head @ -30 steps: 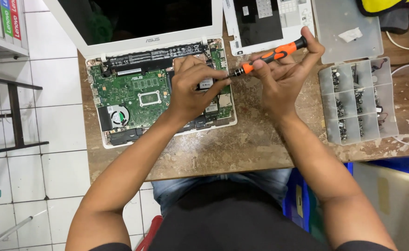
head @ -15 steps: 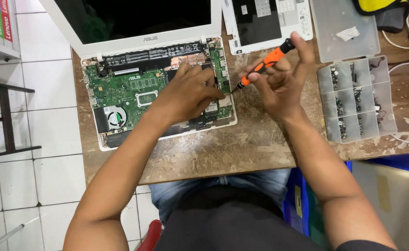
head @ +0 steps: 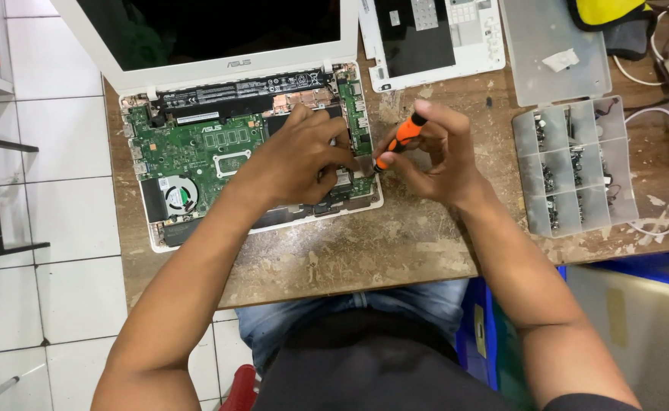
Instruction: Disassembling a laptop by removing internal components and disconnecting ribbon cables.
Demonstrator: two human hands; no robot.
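Seen from the head camera, the left hand [head: 304,156] lies palm down on the opened laptop [head: 251,164], its fingers bent and pressing on the right part of the green circuit board [head: 197,148], apparently to keep the base or a small part there steady; I cannot tell whether anything is pinched beneath the fingertips. Just to the right of it, the right hand [head: 433,156] is closed around an orange-handled screwdriver [head: 397,141], gripped near the handle with thumb and forefingers and tilted so that its tip points down and left toward the laptop's right edge, right by the left hand's fingertips; that slant seems meant to reach a fastener at the board's edge, though the tip itself is too small to make out. Beyond the left hand's knuckles stands the laptop's dark screen [head: 205,30], folded back out of the way. To the left of that hand, a round cooling fan [head: 177,195] sits in the base. Above the right hand a removed white cover panel [head: 430,38] lies on the worn wooden table [head: 365,251], and well to the right of that hand a clear compartment box [head: 582,171] of small parts stands open, within easy reach.
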